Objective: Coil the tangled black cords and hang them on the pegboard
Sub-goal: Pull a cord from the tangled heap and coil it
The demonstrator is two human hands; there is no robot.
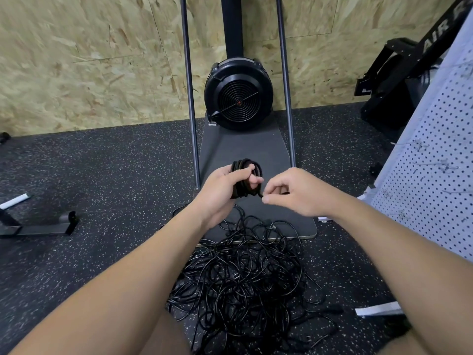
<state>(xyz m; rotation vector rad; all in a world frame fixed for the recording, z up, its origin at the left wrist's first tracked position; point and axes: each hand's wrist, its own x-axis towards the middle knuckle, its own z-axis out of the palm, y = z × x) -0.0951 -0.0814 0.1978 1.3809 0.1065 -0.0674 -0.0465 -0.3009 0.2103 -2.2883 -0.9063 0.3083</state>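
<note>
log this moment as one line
step: coiling | left hand: holds coil | right hand: pinches cord end | tangled pile: on floor | pegboard: right

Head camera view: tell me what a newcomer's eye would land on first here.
First, the big tangle of black cords heaped on the speckled floor at bottom centre. Just above it, the left hand grips a small coil of cord while the right hand pinches the cord's end beside it. Behind them a round black fan stands against the chipboard wall, and a white pegboard leans in at the right edge.
</note>
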